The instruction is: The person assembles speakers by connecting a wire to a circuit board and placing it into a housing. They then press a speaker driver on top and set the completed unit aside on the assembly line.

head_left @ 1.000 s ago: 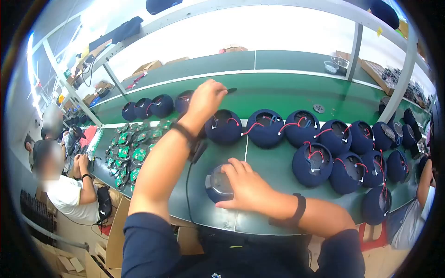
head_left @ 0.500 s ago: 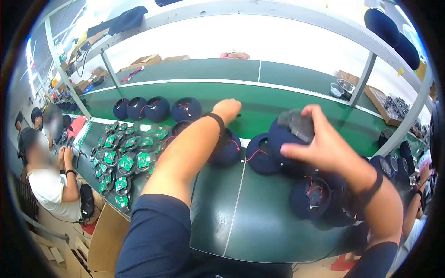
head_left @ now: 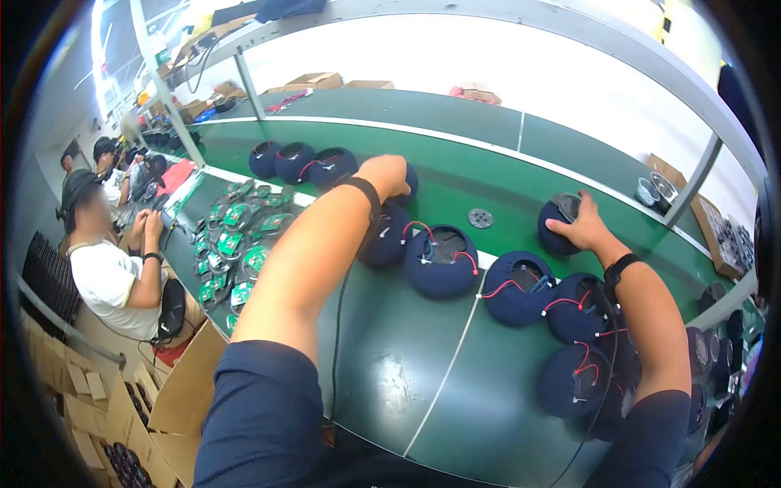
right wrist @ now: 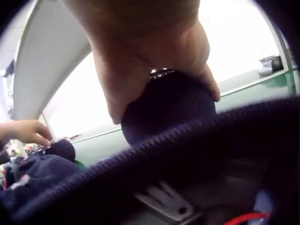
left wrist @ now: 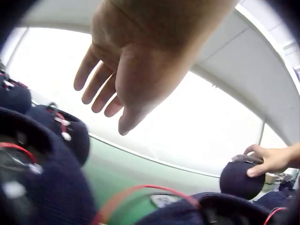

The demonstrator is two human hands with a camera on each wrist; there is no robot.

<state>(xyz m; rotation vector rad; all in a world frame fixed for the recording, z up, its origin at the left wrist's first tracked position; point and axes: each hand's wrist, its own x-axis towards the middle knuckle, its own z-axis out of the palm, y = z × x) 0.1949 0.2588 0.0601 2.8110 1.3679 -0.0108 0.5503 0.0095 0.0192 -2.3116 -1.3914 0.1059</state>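
In the head view my right hand (head_left: 587, 228) grips a round navy fabric-covered shell (head_left: 556, 229) with a dark grey disc-shaped part on its top. Thumb and fingers span the shell, which is over the green strip at the back right. In the left wrist view my left hand (left wrist: 136, 79) hangs with loosely extended fingers and nothing between them. The head view places it over the left part of the row, right beside another navy shell (head_left: 412, 183). Nearer shells (head_left: 440, 262) have open tops with red wires coming out.
A flat grey perforated disc (head_left: 481, 218) lies on the green strip between my hands. Green circuit boards on dark rings (head_left: 233, 244) are piled at the left. More shells (head_left: 573, 382) crowd the right. A black cable (head_left: 336, 350) runs over the tabletop. A seated person (head_left: 118, 260) works at the left.
My right hand has carried the capped shell from the near tabletop up and rightward to the green back strip. The small dark piece at my left hand's fingertips no longer shows. The head view has shifted.
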